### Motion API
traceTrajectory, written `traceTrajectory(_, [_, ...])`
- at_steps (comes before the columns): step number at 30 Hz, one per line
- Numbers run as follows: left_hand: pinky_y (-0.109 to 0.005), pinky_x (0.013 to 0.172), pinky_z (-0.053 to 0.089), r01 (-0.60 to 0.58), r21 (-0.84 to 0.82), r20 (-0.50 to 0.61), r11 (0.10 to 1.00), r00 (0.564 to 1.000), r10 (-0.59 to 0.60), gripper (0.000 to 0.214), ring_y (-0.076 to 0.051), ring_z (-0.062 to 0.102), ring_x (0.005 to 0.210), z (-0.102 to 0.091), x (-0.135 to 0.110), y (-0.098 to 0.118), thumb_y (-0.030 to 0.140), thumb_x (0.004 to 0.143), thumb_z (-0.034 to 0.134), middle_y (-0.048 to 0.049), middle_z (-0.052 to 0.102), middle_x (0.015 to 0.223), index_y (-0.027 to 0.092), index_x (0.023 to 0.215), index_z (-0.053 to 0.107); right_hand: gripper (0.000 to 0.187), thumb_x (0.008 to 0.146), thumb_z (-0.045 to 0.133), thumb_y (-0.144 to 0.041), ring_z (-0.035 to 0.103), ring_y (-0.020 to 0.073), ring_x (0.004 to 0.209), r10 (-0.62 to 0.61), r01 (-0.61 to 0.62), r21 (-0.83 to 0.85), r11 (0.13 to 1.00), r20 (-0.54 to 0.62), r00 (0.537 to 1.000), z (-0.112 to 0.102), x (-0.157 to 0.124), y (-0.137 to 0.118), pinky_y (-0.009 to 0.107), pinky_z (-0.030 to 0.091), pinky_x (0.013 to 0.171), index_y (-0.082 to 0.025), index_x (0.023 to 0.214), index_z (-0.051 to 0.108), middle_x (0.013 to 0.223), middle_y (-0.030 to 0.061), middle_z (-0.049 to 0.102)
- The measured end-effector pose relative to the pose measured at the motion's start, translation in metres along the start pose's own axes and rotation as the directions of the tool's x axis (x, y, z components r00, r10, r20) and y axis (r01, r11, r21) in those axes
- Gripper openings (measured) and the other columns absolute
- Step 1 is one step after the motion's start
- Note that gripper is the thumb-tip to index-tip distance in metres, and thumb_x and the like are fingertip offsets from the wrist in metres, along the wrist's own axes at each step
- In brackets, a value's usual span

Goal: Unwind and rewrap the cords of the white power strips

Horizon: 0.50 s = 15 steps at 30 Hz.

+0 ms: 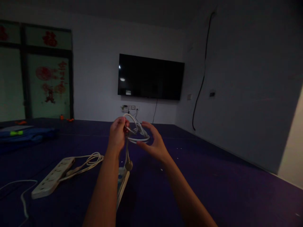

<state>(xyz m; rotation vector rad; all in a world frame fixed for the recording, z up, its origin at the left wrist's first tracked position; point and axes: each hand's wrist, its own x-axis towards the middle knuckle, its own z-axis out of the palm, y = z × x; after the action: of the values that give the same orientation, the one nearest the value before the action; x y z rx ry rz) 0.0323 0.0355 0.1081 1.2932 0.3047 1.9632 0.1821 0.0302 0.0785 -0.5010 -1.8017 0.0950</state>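
My left hand point(117, 134) is closed around a coiled white cable point(139, 132), held up in front of me. My right hand point(153, 143) has its fingers curled against the far side of the coil, pinching a loop. From the coil a length of cable hangs down to a plug point(128, 165). Below it lies a white power strip point(123, 183) on the dark purple floor, partly hidden by my left forearm.
A second white power strip point(53, 178) with its bundled cord point(91, 160) lies at left. A loose thin wire point(22, 192) trails at bottom left. Blue mat point(28, 135) at far left. Wall-mounted TV point(150, 77), wall sockets point(129, 108), and window with red decorations point(49, 82) stand behind.
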Motion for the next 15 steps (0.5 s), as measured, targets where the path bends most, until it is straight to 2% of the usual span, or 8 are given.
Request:
traceTrajectory(3, [-0.017, 0.043, 0.029, -0.039, 0.196, 0.082, 0.98, 0.996, 0.023, 0.029, -0.006, 0.037, 0.046, 0.01, -0.006, 0.001, 0.041, 0.076, 0.06, 0.005, 0.044, 0.056, 0.017, 0.062, 0.05, 0.076, 0.064, 0.071, -0.033, 0.039, 0.0274, 0.126, 0.0, 0.013, -0.108, 0.994, 0.12, 0.993, -0.009, 0.002, -0.011, 0.049, 0.027, 0.105, -0.025, 0.132, 0.039, 0.136, 0.0098, 0.044])
traceTrajectory(6, [-0.018, 0.047, 0.031, -0.103, 0.356, 0.203, 0.929, 0.979, 0.031, 0.025, -0.008, 0.04, 0.051, 0.021, -0.013, 0.003, 0.037, 0.08, 0.055, 0.0037, 0.047, 0.059, 0.017, 0.065, 0.053, 0.097, 0.059, 0.073, -0.034, 0.036, 0.0302, 0.128, 0.053, -0.025, -0.144, 0.989, 0.197, 0.979, -0.015, 0.003, -0.016, 0.052, 0.027, 0.104, -0.027, 0.142, 0.022, 0.141, 0.0111, 0.038])
traceTrajectory(10, [-0.021, 0.051, 0.033, -0.186, 0.511, 0.379, 0.839, 0.925, -0.026, 0.022, -0.01, 0.043, 0.055, 0.034, -0.022, 0.005, 0.035, 0.08, 0.054, 0.0032, 0.048, 0.059, 0.017, 0.066, 0.054, 0.117, 0.054, 0.075, -0.031, 0.041, 0.0302, 0.124, 0.108, -0.101, -0.059, 0.993, 0.132, 0.985, -0.015, 0.003, -0.014, 0.047, 0.033, 0.101, -0.023, 0.145, 0.002, 0.139, 0.0152, 0.038])
traceTrajectory(12, [-0.022, 0.053, 0.033, -0.233, 0.551, 0.419, 0.801, 0.908, -0.024, 0.023, -0.011, 0.043, 0.056, 0.04, -0.026, 0.004, 0.033, 0.08, 0.054, 0.003, 0.048, 0.059, 0.017, 0.065, 0.055, 0.119, 0.053, 0.074, -0.026, 0.046, 0.028, 0.12, 0.106, -0.108, 0.014, 0.994, 0.084, 0.991, -0.014, 0.003, -0.01, 0.043, 0.038, 0.097, -0.022, 0.145, -0.003, 0.137, 0.015, 0.041])
traceTrajectory(15, [-0.023, 0.053, 0.033, -0.236, 0.527, 0.43, 0.817, 0.903, -0.017, 0.024, -0.011, 0.043, 0.056, 0.046, -0.03, 0.003, 0.033, 0.081, 0.052, 0.0024, 0.048, 0.059, 0.017, 0.063, 0.056, 0.116, 0.055, 0.073, -0.023, 0.058, 0.0225, 0.1, 0.154, -0.161, 0.091, 0.983, 0.078, 0.985, -0.014, 0.002, -0.003, 0.037, 0.046, 0.086, -0.022, 0.145, -0.001, 0.12, 0.0103, 0.056])
